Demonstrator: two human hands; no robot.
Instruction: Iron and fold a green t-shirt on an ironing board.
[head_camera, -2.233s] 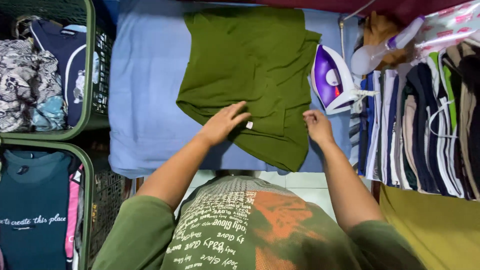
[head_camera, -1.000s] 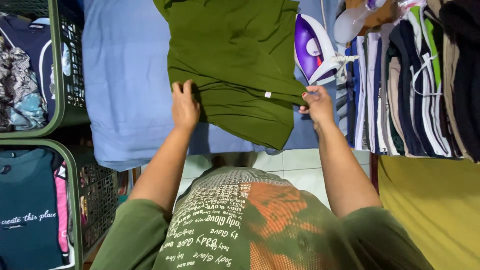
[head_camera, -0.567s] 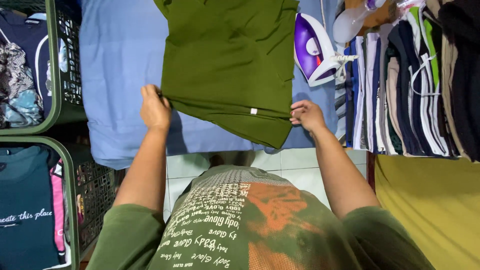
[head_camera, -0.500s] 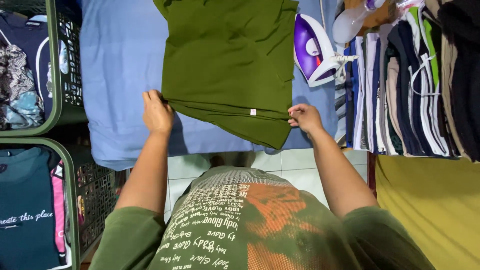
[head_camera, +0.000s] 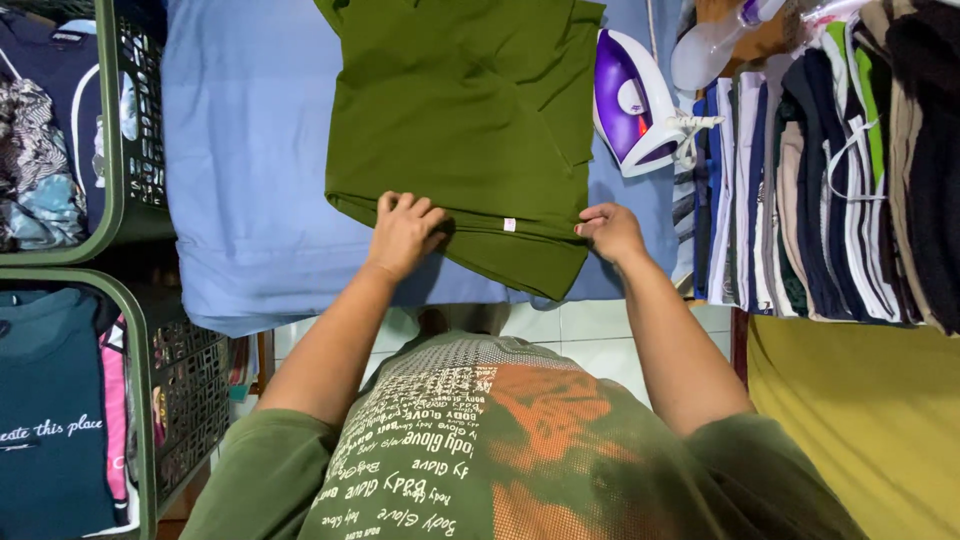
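Observation:
An olive green shirt (head_camera: 460, 120) lies spread on a light blue ironing surface (head_camera: 245, 170). My left hand (head_camera: 403, 230) presses on the shirt's near folded edge, fingers curled over the cloth beside a small white tag (head_camera: 509, 225). At the shirt's near right corner my right hand (head_camera: 610, 230) pinches the hem. A second folded layer of the shirt (head_camera: 525, 265) shows below the two hands.
A purple and white iron (head_camera: 632, 100) stands to the right of the shirt, with a clear spray bottle (head_camera: 705, 50) behind it. Stacked folded clothes (head_camera: 830, 170) fill the right side. Green baskets of clothes (head_camera: 115, 150) stand at left. A yellow cloth (head_camera: 860, 420) lies lower right.
My left hand has slid right along the shirt's near edge, from its left corner toward the tag. My right hand stays at the right corner.

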